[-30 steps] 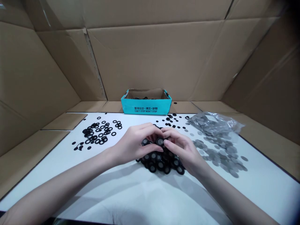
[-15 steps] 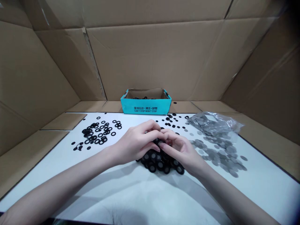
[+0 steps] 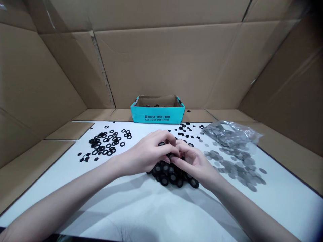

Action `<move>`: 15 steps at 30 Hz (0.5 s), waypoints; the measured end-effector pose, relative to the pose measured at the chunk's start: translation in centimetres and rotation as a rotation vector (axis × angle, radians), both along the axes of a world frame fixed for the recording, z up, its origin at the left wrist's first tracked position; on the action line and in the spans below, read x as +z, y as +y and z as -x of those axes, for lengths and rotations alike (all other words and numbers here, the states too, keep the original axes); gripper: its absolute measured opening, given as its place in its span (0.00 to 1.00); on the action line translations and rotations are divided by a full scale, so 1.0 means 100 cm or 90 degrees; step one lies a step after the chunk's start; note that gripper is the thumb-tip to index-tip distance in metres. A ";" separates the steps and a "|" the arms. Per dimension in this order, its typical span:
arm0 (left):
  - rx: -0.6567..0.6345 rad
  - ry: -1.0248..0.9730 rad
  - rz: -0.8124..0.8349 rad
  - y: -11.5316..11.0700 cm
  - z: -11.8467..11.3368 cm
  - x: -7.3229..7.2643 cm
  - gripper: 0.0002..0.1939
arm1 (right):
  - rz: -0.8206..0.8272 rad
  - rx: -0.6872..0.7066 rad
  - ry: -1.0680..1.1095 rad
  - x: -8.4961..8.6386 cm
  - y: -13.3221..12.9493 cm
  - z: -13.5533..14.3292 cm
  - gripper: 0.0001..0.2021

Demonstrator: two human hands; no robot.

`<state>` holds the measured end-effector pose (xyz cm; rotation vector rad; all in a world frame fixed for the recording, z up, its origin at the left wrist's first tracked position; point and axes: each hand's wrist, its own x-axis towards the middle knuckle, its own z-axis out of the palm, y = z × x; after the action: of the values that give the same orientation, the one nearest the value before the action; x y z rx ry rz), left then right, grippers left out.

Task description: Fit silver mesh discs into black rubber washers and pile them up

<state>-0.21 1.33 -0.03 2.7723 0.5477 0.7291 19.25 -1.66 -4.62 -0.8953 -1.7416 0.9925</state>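
Over a heap of black rings with grey centres (image 3: 173,177), my left hand (image 3: 153,149) and my right hand (image 3: 194,159) meet, fingertips together. Both hands pinch one small black ring (image 3: 171,155) between thumbs and fingers. The fingers cover most of it, so whether a disc sits in it cannot be seen. The heap lies right below my hands on the white table, partly hidden by them.
At the back stands a turquoise box (image 3: 157,115) with black pieces inside. Loose black rings (image 3: 108,141) lie on the left. Grey translucent discs (image 3: 239,168) spread on the right by a clear plastic bag (image 3: 230,132) of discs. Small black discs (image 3: 185,129) lie behind my hands. Cardboard walls (image 3: 164,64) surround the table.
The fingers of both hands have shifted slightly around the held ring, and the left fingers are more curled. The heap and the other pieces look unchanged.
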 end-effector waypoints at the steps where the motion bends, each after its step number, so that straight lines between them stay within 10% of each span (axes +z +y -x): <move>1: -0.008 0.013 0.015 0.000 0.001 0.002 0.12 | -0.004 0.000 0.003 0.000 0.000 0.000 0.09; 15: -0.051 0.050 -0.029 0.007 0.012 0.006 0.14 | -0.062 -0.027 -0.064 -0.002 0.002 -0.001 0.07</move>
<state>-1.38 2.04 0.60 2.8563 0.4371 0.6248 19.30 -1.49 -4.83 -0.9297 -1.8319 0.8410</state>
